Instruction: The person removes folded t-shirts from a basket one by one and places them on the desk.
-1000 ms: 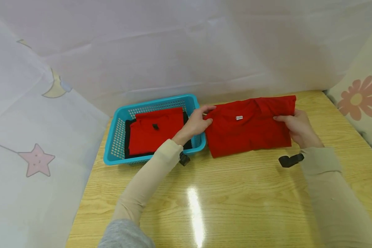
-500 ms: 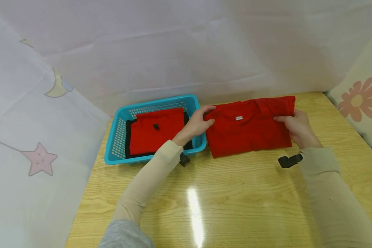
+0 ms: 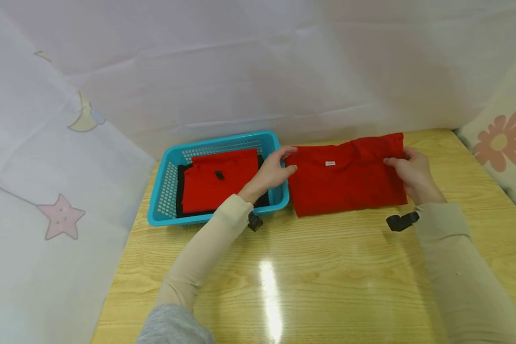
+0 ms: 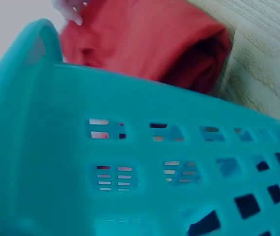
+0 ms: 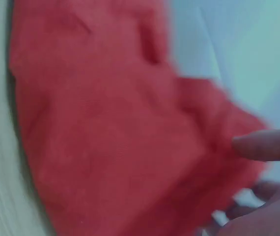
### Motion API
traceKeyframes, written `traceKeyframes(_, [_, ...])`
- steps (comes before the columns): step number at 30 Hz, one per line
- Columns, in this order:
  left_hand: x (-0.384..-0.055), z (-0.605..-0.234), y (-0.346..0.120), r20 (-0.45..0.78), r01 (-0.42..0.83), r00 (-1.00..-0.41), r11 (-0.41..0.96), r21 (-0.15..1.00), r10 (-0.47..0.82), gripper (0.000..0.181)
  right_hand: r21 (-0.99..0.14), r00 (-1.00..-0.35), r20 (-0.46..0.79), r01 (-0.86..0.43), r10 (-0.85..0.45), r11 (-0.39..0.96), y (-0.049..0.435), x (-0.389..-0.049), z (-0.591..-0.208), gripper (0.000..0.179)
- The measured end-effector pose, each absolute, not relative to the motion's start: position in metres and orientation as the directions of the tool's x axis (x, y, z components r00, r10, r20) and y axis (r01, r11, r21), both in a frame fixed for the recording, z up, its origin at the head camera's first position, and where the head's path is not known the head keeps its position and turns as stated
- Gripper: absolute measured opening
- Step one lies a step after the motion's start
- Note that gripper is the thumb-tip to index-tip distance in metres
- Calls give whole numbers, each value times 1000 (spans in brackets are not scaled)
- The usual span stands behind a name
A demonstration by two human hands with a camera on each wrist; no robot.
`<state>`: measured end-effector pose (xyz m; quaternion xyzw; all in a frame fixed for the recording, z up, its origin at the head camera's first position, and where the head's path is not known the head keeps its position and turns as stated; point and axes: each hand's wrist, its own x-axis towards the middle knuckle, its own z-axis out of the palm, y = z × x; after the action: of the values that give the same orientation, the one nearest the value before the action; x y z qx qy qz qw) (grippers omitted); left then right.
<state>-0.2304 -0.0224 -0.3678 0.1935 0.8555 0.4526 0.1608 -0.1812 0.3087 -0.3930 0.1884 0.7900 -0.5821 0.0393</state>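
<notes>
A folded red T-shirt (image 3: 344,186) with a white neck label lies on the table right of the blue basket (image 3: 219,221). My right hand (image 3: 414,177) pinches its right edge, thumb on top and fingers behind. In the right wrist view, the thumb (image 5: 263,145) presses that lifted corner of the T-shirt (image 5: 110,128). At the T-shirt's left end, my left hand (image 3: 271,172) reaches across the basket's right rim, thumb and fingers spread apart. The basket wall (image 4: 140,93) covers much of the left wrist view, with the T-shirt's folded end (image 4: 145,39) beyond it.
Inside the basket lies another folded red T-shirt (image 3: 223,188) with a dark label, on top of black cloth (image 3: 179,191). The wooden table (image 3: 327,277) meets pale hanging sheets (image 3: 284,76) at the back and sides.
The T-shirt's upper right corner has shifted slightly left with my right hand's pinch. My left thumb and fingers stand a little farther apart; the head view has moved slightly.
</notes>
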Motion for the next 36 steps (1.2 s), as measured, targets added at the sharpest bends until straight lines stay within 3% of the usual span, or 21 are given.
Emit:
traceKeyframes(3, [-229, -366, -26, -102, 162, -898, 537, 828, 428, 49, -897, -928, -262, 335, 264, 289, 309, -183, -390, 72])
traceKeyframes(5, [-229, -366, -30, -105, 149, -909, 549, 822, 403, 47, -899, -929, -253, 329, 272, 290, 308, -184, -389, 69])
traceKeyframes(13, [-228, -367, -46, -97, 136, -916, 529, 838, 389, 44, -921, -945, -224, 285, 239, 264, 307, -186, -393, 17])
traceKeyframes(18, [-228, -366, -57, -85, 140, -919, 521, 842, 385, 41, -944, -950, -231, 271, 211, 187, 301, -188, -393, 27])
traceKeyframes(24, [-227, -364, -74, -86, 117, -935, 529, 841, 343, 39, -950, -960, -212, 246, 181, 192, 287, -194, -390, 40])
traceKeyframes(36, [-215, -357, -124, -51, 109, -967, 588, 801, 249, 39, -967, -993, -97, 111, 72, 228, 237, -202, -371, 32])
